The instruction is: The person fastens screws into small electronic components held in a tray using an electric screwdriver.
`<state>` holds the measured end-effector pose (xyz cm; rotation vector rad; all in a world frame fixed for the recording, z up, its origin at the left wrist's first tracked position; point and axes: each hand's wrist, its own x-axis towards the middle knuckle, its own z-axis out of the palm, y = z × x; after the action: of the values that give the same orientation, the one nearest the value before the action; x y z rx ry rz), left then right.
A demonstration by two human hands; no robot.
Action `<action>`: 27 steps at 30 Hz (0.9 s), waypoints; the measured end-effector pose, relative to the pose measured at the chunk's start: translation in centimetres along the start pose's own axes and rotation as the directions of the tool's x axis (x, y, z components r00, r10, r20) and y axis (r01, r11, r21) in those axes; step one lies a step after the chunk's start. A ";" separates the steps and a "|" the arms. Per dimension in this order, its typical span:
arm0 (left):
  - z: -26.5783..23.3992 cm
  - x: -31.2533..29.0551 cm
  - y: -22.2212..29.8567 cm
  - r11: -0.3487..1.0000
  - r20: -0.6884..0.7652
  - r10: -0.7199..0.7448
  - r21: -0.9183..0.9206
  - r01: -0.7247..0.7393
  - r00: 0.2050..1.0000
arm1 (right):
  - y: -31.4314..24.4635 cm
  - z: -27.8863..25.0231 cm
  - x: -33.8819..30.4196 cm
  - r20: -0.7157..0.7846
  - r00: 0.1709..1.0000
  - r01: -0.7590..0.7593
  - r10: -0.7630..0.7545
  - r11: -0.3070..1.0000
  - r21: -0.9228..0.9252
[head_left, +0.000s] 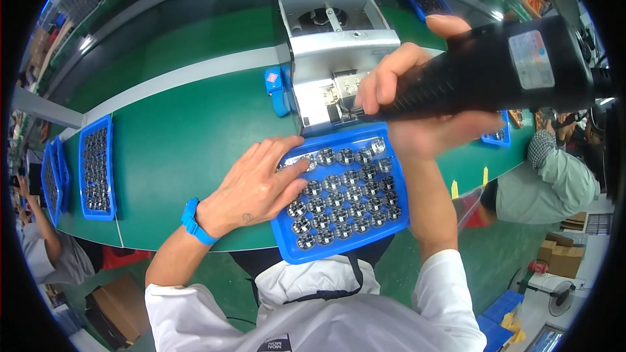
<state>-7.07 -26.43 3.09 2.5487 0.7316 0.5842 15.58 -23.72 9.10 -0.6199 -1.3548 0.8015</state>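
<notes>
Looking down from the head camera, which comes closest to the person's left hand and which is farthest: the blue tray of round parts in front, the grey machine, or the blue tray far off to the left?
1. Blue plastic tray of round metal parts, under the left hand: fingers touch its parts.
2. Grey metal box-shaped machine, behind, up and to the right.
3. Blue tray of small parts, far left on the green belt.

A pale rectangular label (531, 58) sits on the black tool in the right hand (417, 107). A red-and-white diamond sticker (272, 78) lies above the left hand (261, 186). Brown cardboard boxes (564, 257) stand far right.

bright overhead light, soft shadows, glare on green belt (195, 124), heavy fisheye bending, black rim.
</notes>
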 end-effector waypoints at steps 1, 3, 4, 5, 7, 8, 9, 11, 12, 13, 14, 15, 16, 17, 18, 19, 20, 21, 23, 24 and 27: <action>0.0 0.0 0.0 1.000 -0.002 0.000 0.000 0.000 1.000 | -0.1 0.0 0.0 0.017 1.000 -0.012 0.012 1.000 -0.013; -0.1 0.0 0.0 1.000 0.012 -0.004 -0.008 0.005 1.000 | -0.7 0.2 -0.2 0.037 0.996 -0.078 0.077 0.997 0.019; -0.1 -0.1 -0.1 1.000 0.010 -0.008 -0.008 0.008 1.000 | -0.9 0.3 -0.3 0.057 0.988 -0.145 0.142 0.988 0.050; -0.1 -0.1 -0.1 1.000 0.015 -0.008 -0.018 0.008 1.000 | -0.7 0.3 -0.7 0.070 0.988 -0.145 0.136 0.980 0.137; 0.0 -0.2 -0.2 0.999 0.022 -0.020 -0.032 0.020 1.000 | -0.8 1.2 -1.5 0.110 0.978 -0.195 0.176 0.960 0.200; 0.0 -0.1 -0.4 1.000 -0.002 0.009 -0.028 -0.009 1.000 | -0.8 1.6 -1.9 0.148 0.967 -0.239 0.207 0.936 0.257; 0.0 0.0 -0.5 0.999 -0.025 0.042 -0.023 -0.043 0.999 | -0.2 1.7 -2.4 0.220 0.954 -0.258 0.205 0.934 0.247; -0.1 -0.2 -0.6 0.999 -0.023 0.033 -0.034 -0.034 0.999 | 0.6 2.1 -3.0 0.291 0.915 -0.359 0.279 0.892 0.275; -0.2 -0.2 -0.6 0.999 -0.023 0.029 -0.045 -0.030 0.999 | 0.7 2.2 -3.0 0.317 0.896 -0.400 0.310 0.874 0.276; -0.2 -0.2 -0.6 0.998 -0.022 0.027 -0.047 -0.028 0.999 | 0.8 2.4 -3.0 0.328 0.885 -0.423 0.332 0.866 0.266; -0.3 -0.2 -0.5 0.998 -0.014 0.022 -0.061 -0.023 1.000 | 0.8 2.5 -3.0 0.338 0.872 -0.446 0.353 0.858 0.255; -0.3 -0.3 -0.5 0.997 -0.006 0.018 -0.073 -0.018 1.000 | 0.8 2.5 -2.9 0.346 0.860 -0.464 0.374 0.856 0.227; -0.3 -0.2 -0.5 0.997 -0.005 0.017 -0.073 -0.017 1.000 | 0.9 2.6 -2.9 0.346 0.860 -0.465 0.375 0.856 0.228; -0.3 -0.2 -0.5 0.996 0.010 0.001 -0.091 0.000 1.000 | 1.1 2.7 -2.9 0.353 0.857 -0.460 0.375 0.866 0.196; -0.3 -0.2 -0.5 0.994 0.027 -0.014 -0.110 0.017 1.000 | 1.2 2.8 -3.0 0.357 0.855 -0.455 0.377 0.875 0.164; -0.4 -0.2 -0.6 0.994 0.029 -0.014 -0.112 0.017 0.999 | 1.2 2.9 -3.1 0.361 0.852 -0.449 0.379 0.884 0.131; -0.6 -0.2 -0.6 0.995 0.034 -0.002 -0.095 0.005 0.999 | 1.3 3.1 -3.2 0.359 0.852 -0.450 0.381 0.883 0.132; -0.6 -0.2 -0.6 0.997 0.038 0.008 -0.078 -0.005 0.999 | 1.3 3.2 -3.3 0.345 0.857 -0.445 0.382 0.887 0.123; -0.6 -0.2 -0.6 0.997 0.040 0.008 -0.072 -0.005 0.999 | 1.3 3.3 -3.3 0.333 0.854 -0.456 0.399 0.883 0.112; -0.6 -0.2 -0.6 0.998 0.042 0.008 -0.064 -0.006 0.999 | 1.3 3.4 -3.3 0.333 0.854 -0.457 0.400 0.882 0.113; -0.6 -0.2 -0.5 0.998 0.031 0.006 -0.058 -0.004 1.000 | 1.5 3.5 -3.4 0.332 0.861 -0.442 0.386 0.890 0.111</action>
<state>-7.70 -25.96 3.25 2.5010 0.6882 0.5585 11.83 -25.79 6.36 -0.6729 -1.4175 1.4073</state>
